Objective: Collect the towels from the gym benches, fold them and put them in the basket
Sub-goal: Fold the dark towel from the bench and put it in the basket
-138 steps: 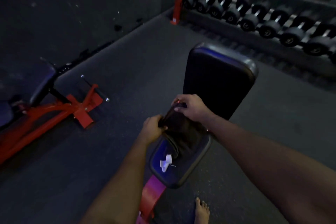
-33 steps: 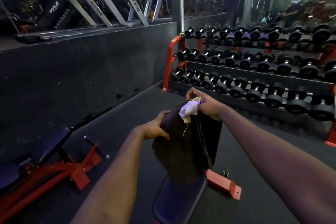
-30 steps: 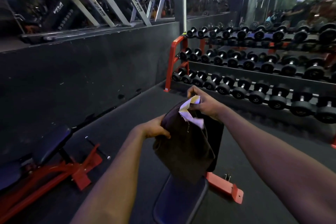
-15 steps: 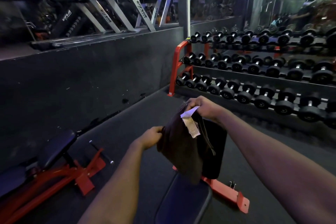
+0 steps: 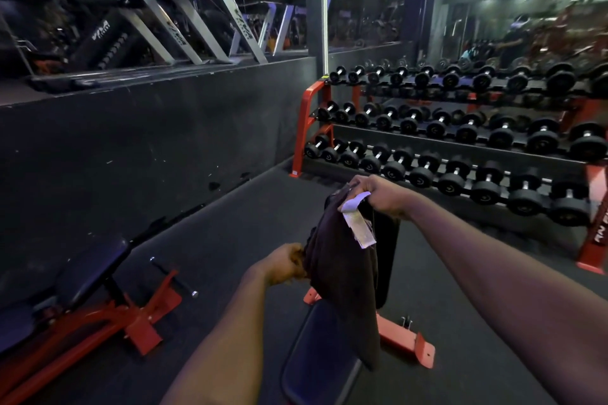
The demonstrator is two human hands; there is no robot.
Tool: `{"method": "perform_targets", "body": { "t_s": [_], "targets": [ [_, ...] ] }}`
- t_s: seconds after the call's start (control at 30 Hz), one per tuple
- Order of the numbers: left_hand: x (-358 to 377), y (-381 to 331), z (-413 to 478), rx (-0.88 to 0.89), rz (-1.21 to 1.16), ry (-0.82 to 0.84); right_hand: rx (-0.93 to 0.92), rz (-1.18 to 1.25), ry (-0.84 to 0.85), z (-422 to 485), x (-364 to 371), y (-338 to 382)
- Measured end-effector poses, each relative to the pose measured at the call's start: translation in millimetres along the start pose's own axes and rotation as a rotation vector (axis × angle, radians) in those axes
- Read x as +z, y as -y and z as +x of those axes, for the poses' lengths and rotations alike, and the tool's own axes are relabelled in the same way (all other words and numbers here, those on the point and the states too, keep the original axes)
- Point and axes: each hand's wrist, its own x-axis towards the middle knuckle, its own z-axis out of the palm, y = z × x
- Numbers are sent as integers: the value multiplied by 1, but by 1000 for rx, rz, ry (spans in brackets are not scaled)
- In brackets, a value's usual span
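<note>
A dark brown towel with a white label hangs in the air above the black padded gym bench. My right hand grips its top corner, next to the label. Lower down, my left hand pinches the towel's left edge. The cloth droops in loose folds, and its bottom tip reaches down to the bench seat. No basket is in view.
A second bench with a red frame stands on the floor at the left. A red rack of black dumbbells runs along the back right. A dark low wall lies to the left, with machines behind it.
The towel has been lifted off the bench seat into the air. Over the last second my left hand dropped lower along its edge, and the towel hangs longer.
</note>
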Motion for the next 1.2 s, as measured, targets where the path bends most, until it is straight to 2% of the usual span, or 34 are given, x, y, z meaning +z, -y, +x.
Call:
{"method": "perform_targets", "body": {
  "t_s": [0.07,0.13,0.2,0.27,0.3,0.4,0.5,0.67,0.83,1.0,1.07,1.2],
  "targets": [
    [-3,-4,-4,24,23,-120,0,10,-47,-8,2,0],
    [-6,-10,-6,20,-43,-165,10,25,-63,-12,2,-1],
    [-4,-16,-7,40,-161,-51,-10,52,-48,-15,1,2],
    [5,-19,-4,82,-162,37,-33,73,-52,-15,2,7],
    [10,-18,-2,116,-106,11,-35,67,-61,-16,2,11],
    [6,-18,-2,195,59,-203,-20,-43,-67,-18,-3,12],
    [-20,-24,-10,232,21,-295,62,-66,-93,-22,-14,0],
    [-69,-45,-23,242,-35,-135,61,-57,-185,-23,-17,-10],
    [-90,-50,-25,164,91,-105,-16,40,-237,-18,-7,-6],
    [-53,-41,-18,32,26,-12,-104,144,-157,-4,12,17],
    [-32,-35,-13,19,98,33,-130,117,-139,1,16,21],
    [-7,-18,7,72,194,-86,-139,86,-151,4,12,23]
  ]
}}
